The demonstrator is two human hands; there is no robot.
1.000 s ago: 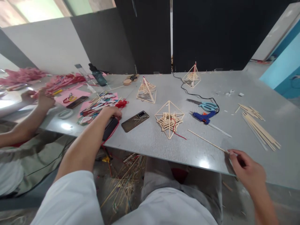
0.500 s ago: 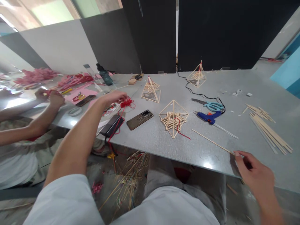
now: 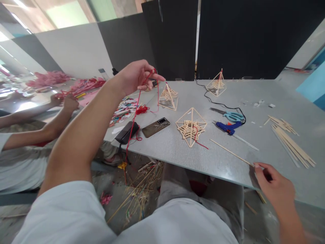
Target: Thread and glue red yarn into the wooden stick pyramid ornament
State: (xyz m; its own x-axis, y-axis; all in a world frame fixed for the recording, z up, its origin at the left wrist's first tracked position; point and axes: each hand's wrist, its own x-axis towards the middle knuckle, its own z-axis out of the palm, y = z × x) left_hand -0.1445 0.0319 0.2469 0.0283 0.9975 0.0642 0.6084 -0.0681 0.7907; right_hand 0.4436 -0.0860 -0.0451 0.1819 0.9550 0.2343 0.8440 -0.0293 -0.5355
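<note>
My left hand (image 3: 142, 77) is raised above the table with red yarn (image 3: 137, 110) pinched in its fingers; one strand hangs down past the table edge and a short end dangles beside it. A small red yarn tangle (image 3: 142, 109) lies below. At the front right edge, my right hand (image 3: 274, 181) pinches the end of a thin wooden stick (image 3: 231, 152) that rests on the table. Between the hands stands a stick frame (image 3: 191, 127) with stacked sticks inside and a piece of red yarn (image 3: 201, 145) trailing from it.
Two stick pyramids (image 3: 168, 96) (image 3: 216, 84) stand farther back. Blue-handled scissors (image 3: 232, 116), a blue glue gun (image 3: 228, 127) and loose sticks (image 3: 291, 142) lie right. A phone (image 3: 156, 127) and a black case (image 3: 127, 133) lie left. Another person's hands (image 3: 66, 101) work at far left.
My left hand has risen from the red yarn tangle, drawing a strand up with it. The right hand still holds the stick in about the same place. The view has shifted slightly.
</note>
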